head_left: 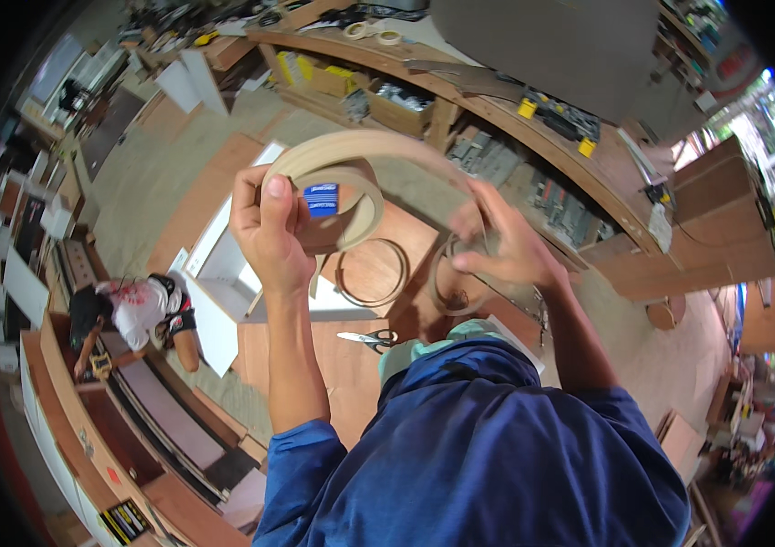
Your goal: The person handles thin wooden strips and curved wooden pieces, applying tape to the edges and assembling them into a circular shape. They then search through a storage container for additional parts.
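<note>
A roll of beige edge banding (360,196), with a blue label inside its ring, is held up in front of me. My left hand (269,219) grips the roll's left side, thumb over the rim. From the top of the roll a loose strip arches rightward to my right hand (510,242), whose fingers hold it; that part is blurred by motion. Below the roll, a thin coil of banding (372,273) lies on a wood panel (410,232). Another loop (442,287) hangs or lies beneath my right hand, partly hidden. Black-handled scissors (374,340) lie near my waist.
A white open cabinet box (228,260) stands left of the panel. A long workbench (497,105) with shelves of boxes and metal parts curves along the far side. At the left, a co-worker (137,314) bends over a long wooden cabinet (100,401).
</note>
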Available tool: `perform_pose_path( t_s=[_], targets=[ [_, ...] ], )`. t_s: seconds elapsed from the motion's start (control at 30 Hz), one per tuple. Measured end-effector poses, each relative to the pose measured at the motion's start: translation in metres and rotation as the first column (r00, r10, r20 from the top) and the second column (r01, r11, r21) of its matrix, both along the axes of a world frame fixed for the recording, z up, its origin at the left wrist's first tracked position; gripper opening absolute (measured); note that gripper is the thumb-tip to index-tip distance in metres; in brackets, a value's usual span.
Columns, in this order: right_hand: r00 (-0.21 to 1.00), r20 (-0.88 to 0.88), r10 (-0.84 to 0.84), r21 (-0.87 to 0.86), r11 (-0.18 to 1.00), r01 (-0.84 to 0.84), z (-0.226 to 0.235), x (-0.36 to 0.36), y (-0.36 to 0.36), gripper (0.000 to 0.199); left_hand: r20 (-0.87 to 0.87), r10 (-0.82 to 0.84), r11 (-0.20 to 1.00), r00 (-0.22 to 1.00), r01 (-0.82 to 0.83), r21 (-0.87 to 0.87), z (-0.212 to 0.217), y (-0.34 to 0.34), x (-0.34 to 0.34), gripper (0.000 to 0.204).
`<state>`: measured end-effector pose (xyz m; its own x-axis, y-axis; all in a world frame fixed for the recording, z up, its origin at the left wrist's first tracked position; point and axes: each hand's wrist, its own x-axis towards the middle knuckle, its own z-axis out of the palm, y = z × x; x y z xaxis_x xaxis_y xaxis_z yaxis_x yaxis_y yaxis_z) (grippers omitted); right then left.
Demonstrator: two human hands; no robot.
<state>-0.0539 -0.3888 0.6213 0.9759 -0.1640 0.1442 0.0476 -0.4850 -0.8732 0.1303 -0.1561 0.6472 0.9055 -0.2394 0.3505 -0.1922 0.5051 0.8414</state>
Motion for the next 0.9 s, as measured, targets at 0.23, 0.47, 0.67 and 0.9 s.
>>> perform_pose_path(
  t_s=[0.23,0.47,0.67,0.9],
  targets=[
    [0.935,0.347,0.079,-0.362,0.931,0.055,0.081,0.052,-0.023,0.084,0.083,-0.155,0.987,0.984,0.152,0.045,-0.002,-0.083,-0.023,0.038],
    [0.89,0.422,-0.172,-0.172,0.949,0.265,0.035,0.065,-0.144,0.059,-0.129,-0.115,0.984,0.985,0.094,-0.154,-0.012,-0.24,-0.04,0.03],
    [0.894,0.339,-0.291,0.094,0.957,0.276,0.022,0.057,-0.242,0.042,-0.324,-0.134,0.972,0.937,0.061,-0.227,-0.013,-0.347,-0.039,0.025],
    [0.75,0.307,-0.586,0.647,0.706,0.287,-0.012,0.05,-0.259,0.033,-0.444,-0.363,0.862,0.819,0.114,-0.494,-0.003,-0.442,-0.069,0.043]
  ],
)
